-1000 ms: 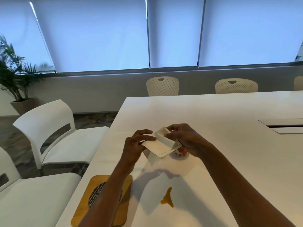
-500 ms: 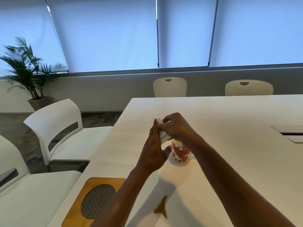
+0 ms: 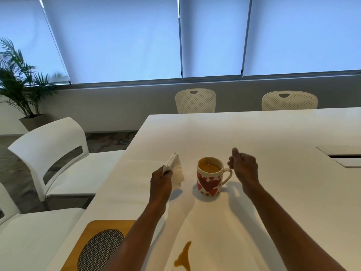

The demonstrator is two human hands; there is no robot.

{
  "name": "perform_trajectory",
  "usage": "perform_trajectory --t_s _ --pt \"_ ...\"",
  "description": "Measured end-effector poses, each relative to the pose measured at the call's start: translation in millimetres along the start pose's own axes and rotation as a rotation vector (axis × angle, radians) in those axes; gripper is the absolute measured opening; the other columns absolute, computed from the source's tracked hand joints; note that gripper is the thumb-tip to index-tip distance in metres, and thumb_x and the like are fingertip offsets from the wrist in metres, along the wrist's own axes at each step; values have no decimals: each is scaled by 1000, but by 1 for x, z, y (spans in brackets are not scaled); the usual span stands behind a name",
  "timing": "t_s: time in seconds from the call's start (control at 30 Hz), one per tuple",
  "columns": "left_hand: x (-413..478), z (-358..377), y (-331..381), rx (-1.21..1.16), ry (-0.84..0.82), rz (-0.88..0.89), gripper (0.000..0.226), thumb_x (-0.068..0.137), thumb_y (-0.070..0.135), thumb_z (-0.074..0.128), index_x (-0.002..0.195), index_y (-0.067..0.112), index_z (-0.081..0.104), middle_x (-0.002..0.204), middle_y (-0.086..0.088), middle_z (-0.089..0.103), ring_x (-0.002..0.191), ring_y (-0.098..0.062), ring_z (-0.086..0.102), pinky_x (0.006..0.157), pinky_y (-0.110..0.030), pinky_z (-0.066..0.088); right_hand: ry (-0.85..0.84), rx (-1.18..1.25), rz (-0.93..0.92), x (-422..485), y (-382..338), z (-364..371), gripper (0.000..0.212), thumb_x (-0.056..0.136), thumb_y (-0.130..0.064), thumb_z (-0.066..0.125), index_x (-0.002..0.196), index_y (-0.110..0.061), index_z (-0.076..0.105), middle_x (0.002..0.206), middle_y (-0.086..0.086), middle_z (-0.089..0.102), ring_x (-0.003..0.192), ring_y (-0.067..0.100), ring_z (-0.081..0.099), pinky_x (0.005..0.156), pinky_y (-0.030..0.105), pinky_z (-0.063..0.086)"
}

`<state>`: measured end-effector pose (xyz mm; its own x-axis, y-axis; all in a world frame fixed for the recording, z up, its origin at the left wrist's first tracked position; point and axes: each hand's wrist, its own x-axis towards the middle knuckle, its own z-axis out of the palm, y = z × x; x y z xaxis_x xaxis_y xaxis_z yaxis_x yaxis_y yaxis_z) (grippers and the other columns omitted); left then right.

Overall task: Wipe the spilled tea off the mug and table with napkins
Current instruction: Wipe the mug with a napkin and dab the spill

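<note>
A white mug (image 3: 209,179) with red hearts stands upright on the white table (image 3: 273,133), holding brown tea. Left of it my left hand (image 3: 162,179) pinches a folded white napkin (image 3: 175,170) above the table. Beside the mug's handle on the right, my right hand (image 3: 243,166) hovers with fingers curled and thumb up, holding nothing; whether it touches the handle is unclear. A brown tea spill (image 3: 184,257) lies on the table near the front edge, between my forearms.
A wooden trivet with a metal mesh centre (image 3: 97,249) lies at the front left corner. White chairs (image 3: 50,153) stand along the left edge, two perforated chairs (image 3: 195,100) at the far side. A recessed cable hatch (image 3: 345,156) sits at right.
My hands have separated: the left carried the napkin to the left of the mug, the right let go of it and moved right beside the handle. The mug is now uncovered.
</note>
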<state>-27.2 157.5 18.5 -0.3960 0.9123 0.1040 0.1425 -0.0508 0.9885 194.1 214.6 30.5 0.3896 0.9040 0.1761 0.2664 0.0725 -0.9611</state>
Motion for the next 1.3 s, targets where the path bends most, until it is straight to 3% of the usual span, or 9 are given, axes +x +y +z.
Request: perform_trajectory --t_s 0.13,0.27,0.37,0.47,0.63,0.8,1.1,1.2,1.3 --pt "1 10 -3 63 -29 55 11 97 25 50 105 21 58 94 1 61 81 -15 61 49 -10 46 -6 20 87 -6 32 21 56 99 -45 42 63 -9 64 63 7 67 57 19 62 57 24 42" --pt "2 22 -5 214 -14 222 11 97 23 51 101 14 56 97 -4 61 89 -19 63 62 -11 52 139 129 124 -9 34 37 57 99 -42 47 50 -14 52 54 4 59 49 15 54 55 25 40" --pt "2 31 -8 337 21 334 13 96 18 52 104 9 57 103 -5 58 90 -10 54 66 -4 44 249 166 98 -11 32 50 51 97 -40 52 52 -14 55 56 4 61 50 12 54 58 22 41" --pt "2 38 -12 388 39 392 19 95 16 53 109 6 61 110 -9 55 95 -13 57 75 -11 44 288 235 138 -11 32 59 44 96 -36 55 58 -13 60 59 3 64 53 13 59 66 27 47" --pt "1 41 -13 449 48 445 39 89 4 61 126 15 60 118 -7 55 103 -10 53 84 -17 45 331 356 246 -6 28 63 42 92 -25 59 51 -19 55 54 -4 60 50 11 57 58 26 46" --pt "-8 51 -17 463 40 482 40 85 8 68 124 17 60 120 -6 59 108 -16 61 77 0 35 337 396 279 -4 24 59 41 91 -23 60 51 -18 54 53 -3 57 50 11 54 54 25 44" --pt "-15 59 -10 212 -14 548 40 85 39 58 120 19 61 110 10 63 81 -1 63 66 -1 47 322 431 237 -1 -5 49 41 91 -24 60 51 -18 53 54 -3 58 50 15 55 55 26 46" --pt "-15 56 -8 -45 -9 429 27 92 39 41 102 28 63 98 13 70 84 -11 69 68 -14 55 315 427 218 -2 -17 45 40 92 -24 59 53 -19 54 56 -4 60 52 14 57 55 25 46" --pt "-13 58 -1 -235 31 340 38 98 39 35 88 18 65 81 11 72 82 -14 70 67 -18 55 309 434 198 -6 -30 43 40 92 -25 59 53 -20 54 56 -4 60 52 13 57 54 24 44"
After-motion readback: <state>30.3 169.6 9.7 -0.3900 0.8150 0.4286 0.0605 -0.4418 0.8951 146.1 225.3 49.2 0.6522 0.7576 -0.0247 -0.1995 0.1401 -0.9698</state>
